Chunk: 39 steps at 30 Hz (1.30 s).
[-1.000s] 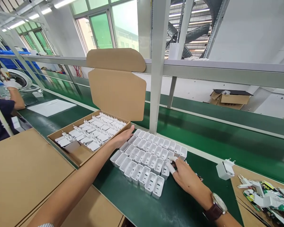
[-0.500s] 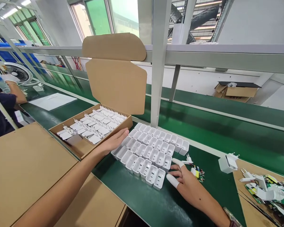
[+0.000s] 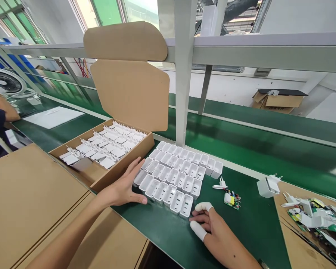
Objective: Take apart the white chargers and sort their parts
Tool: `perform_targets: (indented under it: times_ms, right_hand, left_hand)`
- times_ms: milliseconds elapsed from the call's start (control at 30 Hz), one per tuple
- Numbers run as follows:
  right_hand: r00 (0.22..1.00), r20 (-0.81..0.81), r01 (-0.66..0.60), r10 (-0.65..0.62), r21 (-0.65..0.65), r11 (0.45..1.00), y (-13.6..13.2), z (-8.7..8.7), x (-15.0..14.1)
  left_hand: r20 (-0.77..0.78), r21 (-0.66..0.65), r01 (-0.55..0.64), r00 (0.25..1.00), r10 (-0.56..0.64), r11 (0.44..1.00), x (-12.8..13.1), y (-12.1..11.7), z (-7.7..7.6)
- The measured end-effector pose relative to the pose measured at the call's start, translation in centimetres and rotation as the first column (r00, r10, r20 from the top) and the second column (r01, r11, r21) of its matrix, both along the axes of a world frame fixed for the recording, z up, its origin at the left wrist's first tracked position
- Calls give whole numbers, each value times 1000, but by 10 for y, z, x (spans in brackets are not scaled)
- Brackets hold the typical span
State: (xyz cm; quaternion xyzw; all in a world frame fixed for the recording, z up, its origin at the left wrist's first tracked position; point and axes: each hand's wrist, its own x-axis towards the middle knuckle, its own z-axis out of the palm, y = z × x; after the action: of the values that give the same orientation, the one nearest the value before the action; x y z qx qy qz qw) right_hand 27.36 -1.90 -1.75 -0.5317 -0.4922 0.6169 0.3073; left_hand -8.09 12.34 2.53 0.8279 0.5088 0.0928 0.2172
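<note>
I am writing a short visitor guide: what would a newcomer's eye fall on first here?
Probably the rows of open white cases, in the middle, on the green table. Next, the cardboard box to their left, its lid standing up, with white plugs inside. Then the pile of circuit boards and white parts at the right edge.

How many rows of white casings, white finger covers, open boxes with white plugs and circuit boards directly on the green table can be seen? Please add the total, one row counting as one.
Rows of white casings: 4
White finger covers on the right hand: 2
Open box with white plugs: 1
Circuit board on the green table: 1
Total: 8
</note>
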Motion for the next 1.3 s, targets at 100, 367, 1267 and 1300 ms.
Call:
perform_targets:
  times_ms: [100,367,1267,1300]
  right_hand:
    - [999,-17,-34,34,-17,999,-4,-3,-2]
    - [965,263,-37,-22,217,975,-20,11,10]
    - [501,836,-487,-224,487,725,5,12,136]
    - [499,833,-467,-238,490,736,7,12,135]
  left_hand:
    - [-1,69,-18,1000,18,997,2,-4,-6]
    - [-15,274,-19,1000,25,961,7,-12,3]
    - [-79,369,633,751,-656,680,181,-85,41]
    - [-82,372,635,749,-657,677,189,-87,38]
